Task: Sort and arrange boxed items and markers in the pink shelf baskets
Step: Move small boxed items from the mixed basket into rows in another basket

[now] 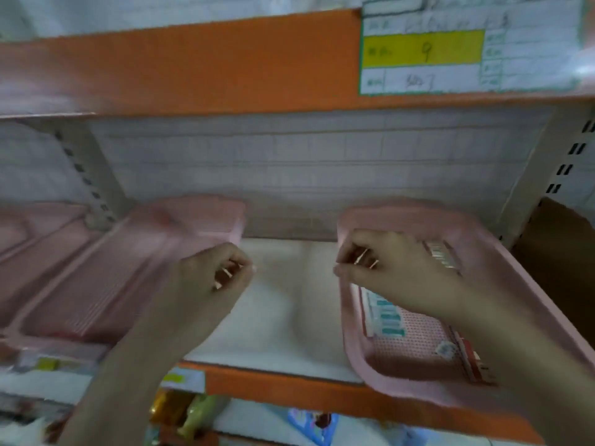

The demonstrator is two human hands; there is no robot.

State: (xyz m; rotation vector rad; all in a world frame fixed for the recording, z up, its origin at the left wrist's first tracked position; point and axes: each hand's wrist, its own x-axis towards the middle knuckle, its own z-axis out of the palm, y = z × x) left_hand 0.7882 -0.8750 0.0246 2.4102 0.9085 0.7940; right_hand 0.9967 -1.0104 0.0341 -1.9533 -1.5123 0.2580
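Two pink baskets stand on the white shelf board [283, 304]. The left pink basket [106, 278] shows only a ribbed floor. My left hand [222, 272] has curled fingers at that basket's right rim and seems to grip it. The right pink basket [483, 262] holds white boxes with teal labels [384, 313], a red and white box [473, 358] and a silvery pack [441, 255]. My right hand [389, 268] curls over this basket's left rim and grips it. The whole view is blurred.
A third pink basket [35, 233] sits at the far left. An orange beam with a yellow and white label [425, 53] runs overhead. A brown cardboard box [557, 268] stands at the right. Coloured packets [180, 410] lie on the shelf below.
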